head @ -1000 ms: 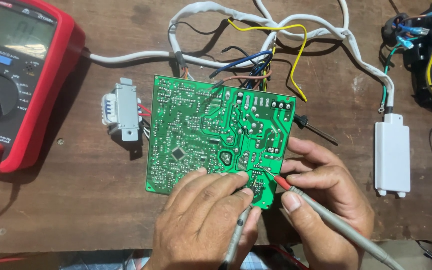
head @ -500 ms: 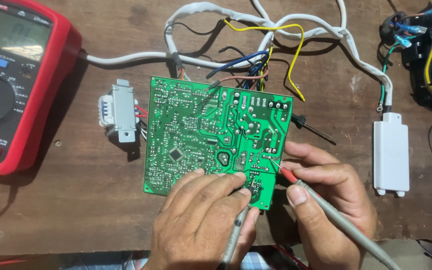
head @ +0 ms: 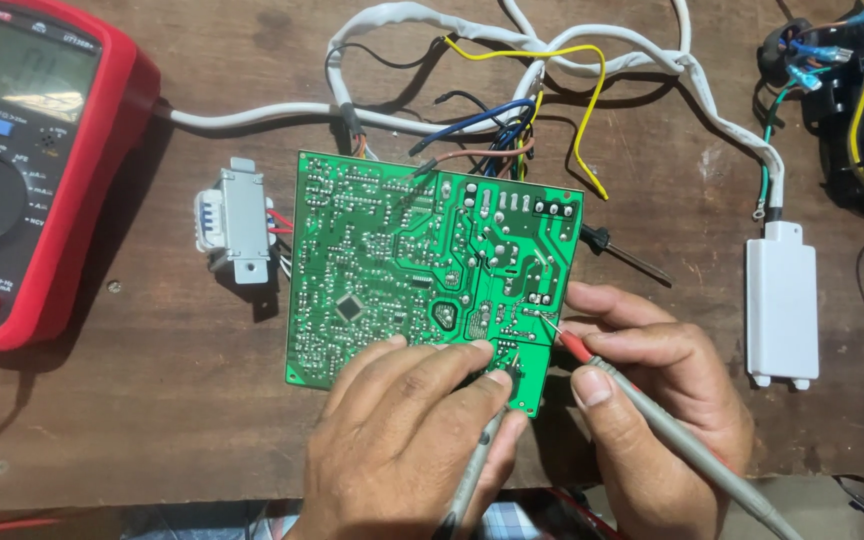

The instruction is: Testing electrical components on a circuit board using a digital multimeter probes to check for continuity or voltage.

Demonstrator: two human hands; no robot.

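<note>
we pinch red probe [head: 652,410] in right hand [head: 652,400], grey probe [head: 472,470] in left hand [head: 402,440]; tips pressed on green board [head: 392,260], solder side up for reach.

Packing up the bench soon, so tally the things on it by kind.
Circuit board: 1
Test probes: 2, left hand, right hand
Meter: 1
Transformer: 1
White box: 1
Total: 6

A worn, dark brown wooden tabletop [head: 152,420] fills the view, scratched and evenly lit; its near edge runs along the bottom.
</note>
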